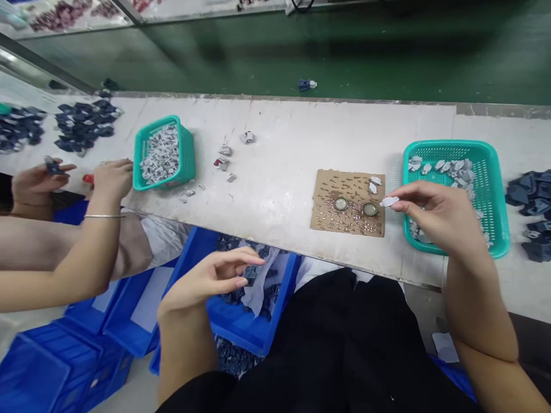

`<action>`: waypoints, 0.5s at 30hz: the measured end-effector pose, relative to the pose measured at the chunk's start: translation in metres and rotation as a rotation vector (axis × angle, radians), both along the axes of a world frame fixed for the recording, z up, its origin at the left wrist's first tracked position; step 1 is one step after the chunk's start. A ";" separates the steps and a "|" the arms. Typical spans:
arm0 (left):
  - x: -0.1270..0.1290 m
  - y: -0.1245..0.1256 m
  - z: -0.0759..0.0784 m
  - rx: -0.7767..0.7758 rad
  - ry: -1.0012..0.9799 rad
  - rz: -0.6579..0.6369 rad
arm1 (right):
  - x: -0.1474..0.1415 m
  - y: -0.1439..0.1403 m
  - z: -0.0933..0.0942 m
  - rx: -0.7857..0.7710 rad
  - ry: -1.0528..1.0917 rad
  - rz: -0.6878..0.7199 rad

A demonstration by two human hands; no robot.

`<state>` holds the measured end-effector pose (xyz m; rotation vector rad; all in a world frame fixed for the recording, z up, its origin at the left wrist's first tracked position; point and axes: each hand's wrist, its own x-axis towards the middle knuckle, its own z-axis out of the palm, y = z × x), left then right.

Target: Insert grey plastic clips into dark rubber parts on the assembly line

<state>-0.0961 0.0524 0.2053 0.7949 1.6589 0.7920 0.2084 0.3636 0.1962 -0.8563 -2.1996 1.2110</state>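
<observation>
Right hand (434,215) pinches a grey piece (390,201) between cardboard pad (344,189) and teal basket (495,195).

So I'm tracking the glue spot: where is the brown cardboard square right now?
The cardboard square lies on the white table near its front edge, just left of the right-hand teal basket, under the right hand.

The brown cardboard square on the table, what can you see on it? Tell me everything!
The cardboard square lies flat near the front edge of the white table, left of a green basket. It looks like plain brown card, scuffed and covered in small dark marks. Two round shiny caps sit on it, with two small grey pieces at its right corner. The right hand holds another grey piece beside it.
</observation>
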 end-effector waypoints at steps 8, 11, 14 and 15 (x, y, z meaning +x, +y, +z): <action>0.018 0.168 -0.024 0.759 -0.396 -0.041 | -0.010 -0.001 -0.037 0.546 -0.106 0.127; 0.035 0.223 -0.038 0.749 -0.437 0.017 | -0.010 -0.001 -0.041 0.581 -0.169 0.127; 0.051 0.255 -0.054 0.658 -0.519 0.071 | -0.009 -0.002 -0.042 0.593 -0.212 0.128; 0.055 0.260 -0.059 0.625 -0.563 0.097 | -0.010 -0.003 -0.042 0.603 -0.215 0.127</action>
